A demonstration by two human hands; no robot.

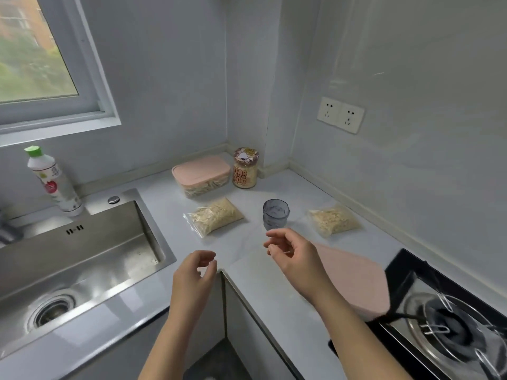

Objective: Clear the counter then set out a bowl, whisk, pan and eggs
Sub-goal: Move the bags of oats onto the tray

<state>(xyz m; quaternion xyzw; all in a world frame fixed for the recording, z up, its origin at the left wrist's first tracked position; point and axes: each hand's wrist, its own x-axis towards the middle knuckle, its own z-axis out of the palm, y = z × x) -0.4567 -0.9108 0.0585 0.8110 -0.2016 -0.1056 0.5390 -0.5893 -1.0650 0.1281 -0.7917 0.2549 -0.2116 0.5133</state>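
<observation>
Risk: right hand (290, 250) and left hand (196, 266), both loosely curled and empty, could topple the grey cup (275, 213) reaching hastily

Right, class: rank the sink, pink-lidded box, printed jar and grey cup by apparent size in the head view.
Largest first:
sink
pink-lidded box
then printed jar and grey cup: these look alike, the cup nearer, so unranked.

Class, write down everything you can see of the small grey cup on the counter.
The cup is small, translucent grey, seemingly plastic, with stepped ridges round its lower wall. It stands upright, mouth up, on the pale counter, between the left bag of flakes and the right bag of flakes, touching neither. The right hand hovers just in front, not touching it. Its contents cannot be made out.
</observation>
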